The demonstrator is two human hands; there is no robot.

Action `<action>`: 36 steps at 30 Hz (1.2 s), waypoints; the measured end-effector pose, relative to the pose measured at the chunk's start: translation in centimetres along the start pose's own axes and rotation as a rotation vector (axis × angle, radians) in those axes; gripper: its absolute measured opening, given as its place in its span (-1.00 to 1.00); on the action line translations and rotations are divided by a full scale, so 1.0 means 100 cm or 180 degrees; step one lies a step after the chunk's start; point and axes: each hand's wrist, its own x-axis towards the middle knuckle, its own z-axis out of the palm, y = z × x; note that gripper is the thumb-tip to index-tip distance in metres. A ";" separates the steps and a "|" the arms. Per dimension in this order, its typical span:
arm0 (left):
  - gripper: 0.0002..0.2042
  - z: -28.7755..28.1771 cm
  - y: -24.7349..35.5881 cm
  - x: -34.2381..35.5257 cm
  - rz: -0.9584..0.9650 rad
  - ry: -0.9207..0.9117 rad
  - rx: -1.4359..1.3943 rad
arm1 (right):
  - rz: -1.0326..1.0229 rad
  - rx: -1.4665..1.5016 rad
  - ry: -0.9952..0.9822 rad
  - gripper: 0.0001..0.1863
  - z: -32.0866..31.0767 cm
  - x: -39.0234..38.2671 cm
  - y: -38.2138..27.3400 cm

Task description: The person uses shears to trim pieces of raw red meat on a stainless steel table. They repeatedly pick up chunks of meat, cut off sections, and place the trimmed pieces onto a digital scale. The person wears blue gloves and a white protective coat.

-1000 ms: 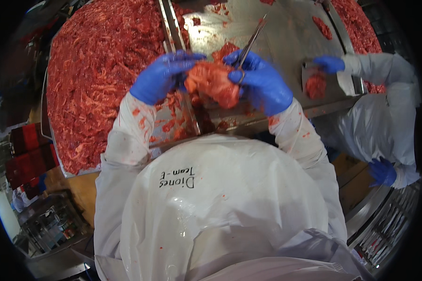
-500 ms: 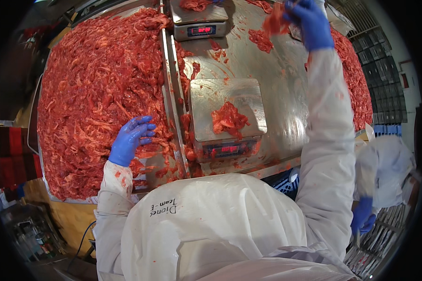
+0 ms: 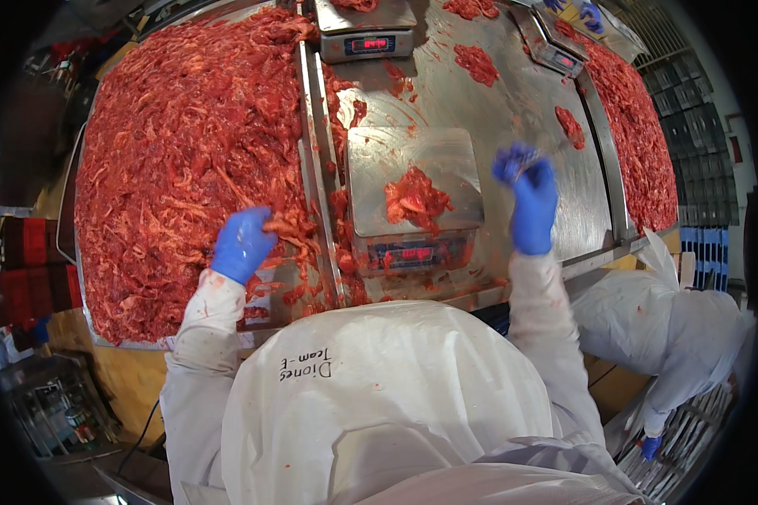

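Observation:
My left hand [image 3: 244, 242], in a blue glove, is closed on a strip of raw meat [image 3: 289, 227] at the right edge of a large heap of red meat [image 3: 185, 160]. My right hand [image 3: 532, 202], also gloved in blue, is above the steel table to the right of the near scale; its fingers are slightly smeared but look apart, with no meat visible in them. On the near scale's steel plate [image 3: 370, 156] lies a clump of raw meat [image 3: 417, 200]. The scale's red display is lit.
A second scale [image 3: 366, 42] stands farther back, a third [image 3: 552, 46] at the far right. Loose meat pieces [image 3: 477, 65] lie on the steel table [image 3: 514, 101]. Raised metal dividers [image 3: 316, 168] edge the heaps. Another meat heap [image 3: 640, 143] and a co-worker in white [image 3: 648, 324] are at right.
My right hand has come back toward me from the far right, and the meat it held is gone from it. My left hand has closed on a meat strip.

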 end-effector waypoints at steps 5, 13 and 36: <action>-0.79 -0.072 0.092 0.033 0.0617 -0.0028 -0.0660 | 0.0485 -0.1052 0.0174 -0.65 -0.063 -0.141 0.091; -0.68 -0.015 0.195 0.102 0.1791 -0.0274 -0.1601 | 0.0242 -0.1954 -0.0226 -0.58 -0.075 -0.175 0.111; -0.82 0.041 0.127 0.023 0.0936 0.0494 -0.0985 | 0.1598 -0.0467 -0.1723 -0.70 0.042 -0.113 0.038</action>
